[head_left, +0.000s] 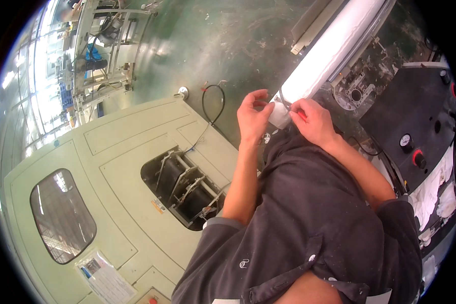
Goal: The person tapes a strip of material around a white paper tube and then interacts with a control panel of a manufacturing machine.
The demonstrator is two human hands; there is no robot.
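At the near end of a long white roll [334,48], both my hands are raised close together. My left hand [253,119] has its fingers curled and apart from the thumb, with nothing visible between them. Its thumb tip is beside the white end piece [278,115]; I cannot tell if they touch. My right hand [314,121] is closed around a small red-handled tool [302,115], mostly hidden by the fingers. A thin dark strip [282,97] runs across the roll's end between the hands.
A pale green machine cabinet [116,167] with an opening onto rollers [187,187] stands at the left. A black cable [223,104] loops from it. On the right is a dark control panel [415,121] with a gauge [405,141]; white crumpled material [430,192] lies below it.
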